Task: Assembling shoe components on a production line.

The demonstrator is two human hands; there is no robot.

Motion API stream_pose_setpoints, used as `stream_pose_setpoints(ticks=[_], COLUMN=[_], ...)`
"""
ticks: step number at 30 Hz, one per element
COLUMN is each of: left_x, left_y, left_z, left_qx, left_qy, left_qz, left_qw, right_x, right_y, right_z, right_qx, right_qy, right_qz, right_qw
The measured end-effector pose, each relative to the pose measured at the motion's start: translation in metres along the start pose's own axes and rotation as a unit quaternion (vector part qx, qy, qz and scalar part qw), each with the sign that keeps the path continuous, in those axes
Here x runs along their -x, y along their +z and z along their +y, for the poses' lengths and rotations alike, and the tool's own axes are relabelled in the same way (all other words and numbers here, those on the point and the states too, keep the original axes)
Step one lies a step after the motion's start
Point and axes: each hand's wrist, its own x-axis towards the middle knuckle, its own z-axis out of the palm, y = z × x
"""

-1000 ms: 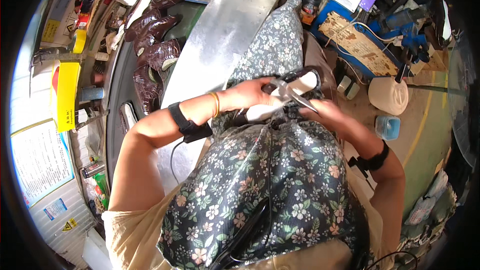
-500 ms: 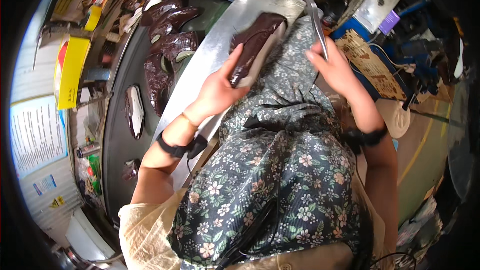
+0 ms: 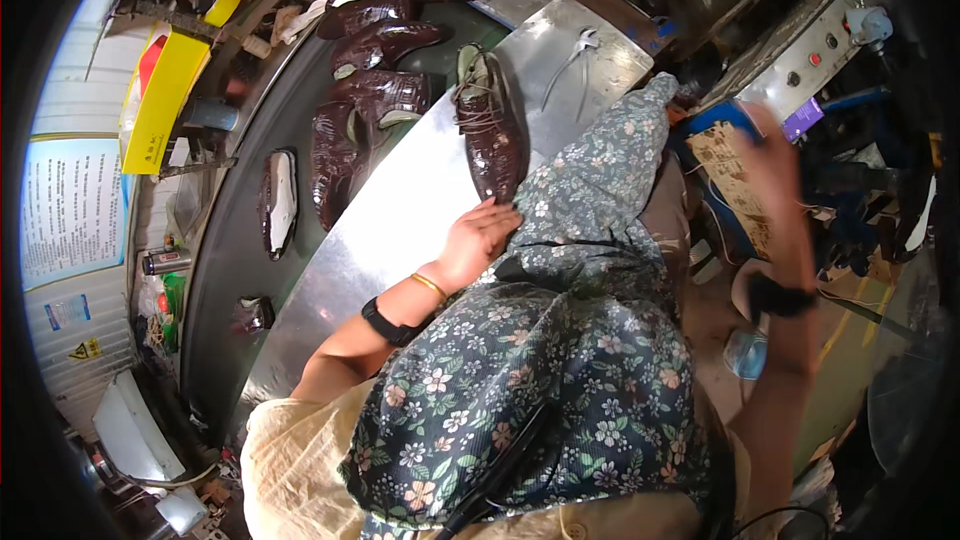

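Note:
A dark brown lace-up shoe (image 3: 490, 135) stands sole down on the shiny metal sheet (image 3: 385, 210), its toe toward me and its green-lined opening away. My left hand (image 3: 475, 245) lies against the toe, fingers stretched out and close together, not wrapped round it. Metal pincers (image 3: 570, 70) lie on the sheet to the right of the shoe, handles slightly apart. Over on the right my right hand (image 3: 772, 165) is raised near a worn brown board (image 3: 735, 175); motion smears its fingers, so whether it holds anything cannot be made out.
Several brown shoes (image 3: 380, 95) crowd the dark belt (image 3: 230, 280) on the left. One shoe (image 3: 280, 202) there shows its pale sole. A yellow box (image 3: 165, 100) stands beyond the belt. On the right is a control panel (image 3: 820, 50) with buttons.
The shoe has gone from lying on its side to standing sole down. My left hand has shifted to its toe. My right hand has let go of the pincers and moved right.

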Motion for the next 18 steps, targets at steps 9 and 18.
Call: stream_pose_setpoints(ticks=[9,18], left_x=[-0.055,-0.151], left_y=[0.005,0.001], left_z=[0.034,0.125], left_qx=[0.006,0.277], left_qy=[0.074,0.054], left_qz=[-0.011,-0.055], left_qw=[0.997,0.958], right_x=[0.036,0.090], right_y=[-0.293,-0.161], right_z=[0.164,0.045], right_qx=[0.200,0.189], right_qy=[0.291,-0.094], right_qz=[0.389,0.521], right_qw=[0.851,0.827])
